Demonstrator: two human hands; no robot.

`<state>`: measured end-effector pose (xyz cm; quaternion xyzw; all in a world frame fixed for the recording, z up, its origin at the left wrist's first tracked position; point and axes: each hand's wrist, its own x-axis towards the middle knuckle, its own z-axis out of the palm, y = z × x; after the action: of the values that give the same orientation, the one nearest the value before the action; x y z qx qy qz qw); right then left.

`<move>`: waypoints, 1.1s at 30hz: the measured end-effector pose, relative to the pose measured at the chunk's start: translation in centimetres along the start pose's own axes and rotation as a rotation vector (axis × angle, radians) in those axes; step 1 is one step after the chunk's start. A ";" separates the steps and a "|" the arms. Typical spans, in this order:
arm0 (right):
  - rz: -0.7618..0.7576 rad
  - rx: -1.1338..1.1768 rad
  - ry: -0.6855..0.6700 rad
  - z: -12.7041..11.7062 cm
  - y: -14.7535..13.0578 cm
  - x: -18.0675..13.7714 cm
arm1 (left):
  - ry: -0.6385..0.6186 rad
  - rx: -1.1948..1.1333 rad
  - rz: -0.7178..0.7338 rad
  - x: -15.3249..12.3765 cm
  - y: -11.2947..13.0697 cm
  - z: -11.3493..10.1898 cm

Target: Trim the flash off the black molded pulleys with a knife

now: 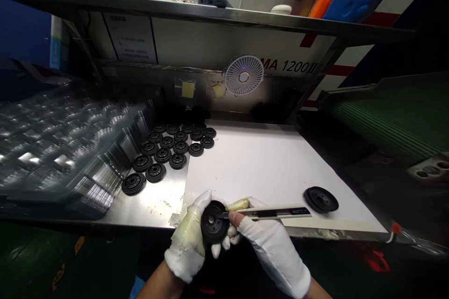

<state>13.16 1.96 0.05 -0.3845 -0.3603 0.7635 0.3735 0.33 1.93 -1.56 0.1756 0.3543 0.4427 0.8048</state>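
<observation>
The left hand [187, 238] and right hand [271, 247] work at a steel bench [147, 210].
Black wheels [171, 147] sit in rows. Left fingers clamp one black wheel [212, 222] above the bench; right fingers clamp a utility knife [266, 212], its tip at that wheel.

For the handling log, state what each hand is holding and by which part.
The left hand holds a black ribbed wheel by its rim. The right hand holds a snap-off utility knife by the front of its handle.
</observation>
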 end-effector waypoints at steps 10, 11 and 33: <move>0.012 -0.117 0.082 -0.1 -0.6 0.0 | -0.008 0.058 -0.010 -0.2 0.3 0.2; 0.010 -0.123 0.088 0.0 -0.6 -0.1 | -0.017 0.054 -0.013 -0.2 0.3 0.3; -0.222 0.082 0.200 0.4 -0.5 -0.2 | 0.078 0.174 0.438 -1.4 1.4 0.4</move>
<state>13.10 1.90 0.70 -0.4006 -0.3300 0.6895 0.5052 -0.74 1.51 0.17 0.2995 0.3754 0.5811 0.6570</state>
